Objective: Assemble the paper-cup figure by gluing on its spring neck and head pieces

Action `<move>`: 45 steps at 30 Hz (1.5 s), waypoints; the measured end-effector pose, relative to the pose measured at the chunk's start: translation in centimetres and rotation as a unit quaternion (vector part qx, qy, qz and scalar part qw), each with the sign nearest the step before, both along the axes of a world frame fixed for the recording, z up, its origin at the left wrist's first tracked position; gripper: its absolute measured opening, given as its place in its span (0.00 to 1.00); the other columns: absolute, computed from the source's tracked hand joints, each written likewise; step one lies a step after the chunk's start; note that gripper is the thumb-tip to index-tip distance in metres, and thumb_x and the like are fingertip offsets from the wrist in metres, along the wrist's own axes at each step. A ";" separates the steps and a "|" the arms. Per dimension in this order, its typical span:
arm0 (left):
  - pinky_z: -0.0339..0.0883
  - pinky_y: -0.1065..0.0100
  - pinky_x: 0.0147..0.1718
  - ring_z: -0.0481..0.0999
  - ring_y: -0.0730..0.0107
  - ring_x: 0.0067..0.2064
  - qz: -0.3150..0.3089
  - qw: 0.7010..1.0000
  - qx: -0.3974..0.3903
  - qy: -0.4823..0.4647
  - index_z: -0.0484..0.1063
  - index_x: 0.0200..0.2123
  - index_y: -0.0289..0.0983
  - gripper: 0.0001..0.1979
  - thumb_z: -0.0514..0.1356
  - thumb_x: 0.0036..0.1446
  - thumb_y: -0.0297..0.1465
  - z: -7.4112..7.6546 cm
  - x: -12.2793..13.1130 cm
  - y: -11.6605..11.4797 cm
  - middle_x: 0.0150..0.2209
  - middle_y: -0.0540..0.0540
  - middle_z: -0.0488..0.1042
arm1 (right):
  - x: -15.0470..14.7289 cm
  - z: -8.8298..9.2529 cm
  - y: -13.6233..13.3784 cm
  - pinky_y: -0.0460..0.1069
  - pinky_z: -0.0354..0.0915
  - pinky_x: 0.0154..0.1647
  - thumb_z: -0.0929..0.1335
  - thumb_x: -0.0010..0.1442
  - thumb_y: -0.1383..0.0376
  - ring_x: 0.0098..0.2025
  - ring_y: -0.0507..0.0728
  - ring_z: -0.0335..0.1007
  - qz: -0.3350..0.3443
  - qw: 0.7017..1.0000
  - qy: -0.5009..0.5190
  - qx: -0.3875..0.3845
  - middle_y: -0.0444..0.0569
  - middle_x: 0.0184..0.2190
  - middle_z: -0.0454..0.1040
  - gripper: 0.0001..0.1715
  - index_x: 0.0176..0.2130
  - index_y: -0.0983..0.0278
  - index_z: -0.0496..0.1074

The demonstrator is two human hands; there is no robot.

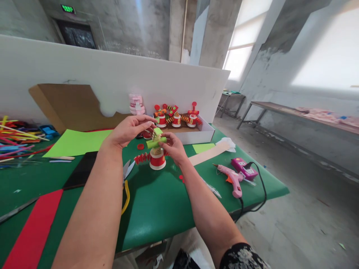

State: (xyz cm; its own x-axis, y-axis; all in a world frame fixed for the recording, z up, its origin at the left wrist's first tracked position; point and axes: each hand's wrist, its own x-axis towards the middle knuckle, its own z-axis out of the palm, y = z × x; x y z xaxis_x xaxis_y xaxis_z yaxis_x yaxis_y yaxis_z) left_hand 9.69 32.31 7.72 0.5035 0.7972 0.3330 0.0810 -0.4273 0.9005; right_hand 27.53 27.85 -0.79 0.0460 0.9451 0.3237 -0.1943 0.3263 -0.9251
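Observation:
A paper-cup figure with a red band stands on the table in front of me. It has a folded red paper arm at its left, a green paper roll across its top, and a folded green paper spring above that. My right hand pinches the right end of the roll. My left hand hovers at the upper left of the spring, fingers stretched out. A small green bit shows by its fingertips; whether they touch it I cannot tell.
Scissors with yellow handles lie near my left forearm. At the right are a pink glue gun and a purple box with a black cable. Behind, a white tray holds several finished figures. Green paper and red paper lie left.

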 end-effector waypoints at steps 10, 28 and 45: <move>0.75 0.60 0.41 0.79 0.61 0.42 -0.011 1.000 0.016 0.016 0.79 0.48 0.40 0.22 0.65 0.55 0.47 -0.2 0.2 0.1 0.42 0.43 0.81 | 0.1 -0.1 0.2 0.46 0.71 0.33 0.78 0.47 0.59 0.31 0.52 0.73 -0.002 1.000 0.015 -0.019 0.40 0.30 0.78 0.22 0.40 0.59 0.72; 0.72 0.68 0.29 0.79 0.63 0.37 0.102 0.989 -0.093 -0.061 0.74 0.48 0.36 0.27 0.61 0.57 0.52 -0.6 -0.4 1.4 0.43 0.38 0.80 | 0.6 -0.4 0.8 0.51 0.68 0.54 0.73 0.54 0.47 0.54 0.58 0.71 -0.054 0.998 0.006 0.002 0.50 0.53 0.76 0.29 0.50 0.59 0.74; 0.73 0.63 0.32 0.80 0.62 0.32 0.085 0.980 -0.169 -0.069 0.72 0.52 0.36 0.31 0.53 0.61 0.55 -1.2 0.4 1.6 0.35 0.39 0.82 | 1.1 -1.0 1.5 0.54 0.67 0.55 0.70 0.55 0.43 0.52 0.59 0.72 -0.071 0.997 0.012 -0.029 0.49 0.49 0.78 0.27 0.44 0.59 0.76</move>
State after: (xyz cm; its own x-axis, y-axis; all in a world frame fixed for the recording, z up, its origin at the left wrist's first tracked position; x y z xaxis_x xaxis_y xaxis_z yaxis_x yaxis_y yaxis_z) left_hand 10.04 33.95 6.54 0.3233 0.9419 0.0911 -0.0074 -0.0938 0.9956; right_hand 28.63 29.30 -1.78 0.1872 0.9456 0.2661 -0.1715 0.2982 -0.9390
